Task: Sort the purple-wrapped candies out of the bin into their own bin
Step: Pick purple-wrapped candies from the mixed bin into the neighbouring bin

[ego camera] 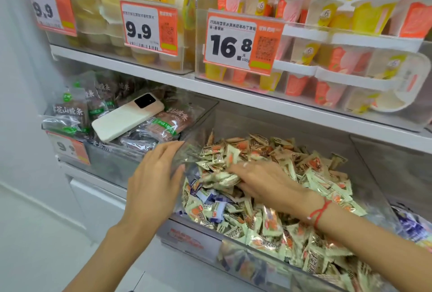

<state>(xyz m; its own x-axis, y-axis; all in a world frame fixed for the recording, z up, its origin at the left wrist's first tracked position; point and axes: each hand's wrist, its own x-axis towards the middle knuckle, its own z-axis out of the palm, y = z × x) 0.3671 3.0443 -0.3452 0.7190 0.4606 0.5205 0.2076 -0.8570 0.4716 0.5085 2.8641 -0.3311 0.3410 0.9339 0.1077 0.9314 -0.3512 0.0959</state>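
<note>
A clear plastic bin (364,163) on the lower shelf is heaped with pale cream-and-orange wrapped candies (304,174). A few purple-wrapped candies (216,207) lie at its front left, below the cream ones. My right hand (259,178) reaches into the heap, fingers spread flat over a bunch of cream candies and pushing them aside. My left hand (155,174) rests against the bin's left wall with straight fingers, holding nothing. More purple-wrapped candies (413,226) show in a neighbouring bin at the far right edge.
A bin of dark snack packets (70,116) with a white phone (127,117) lying on top stands to the left. The shelf above (210,86) carries clear bins of cups and orange price tags (240,41). White wall and floor lie at the left.
</note>
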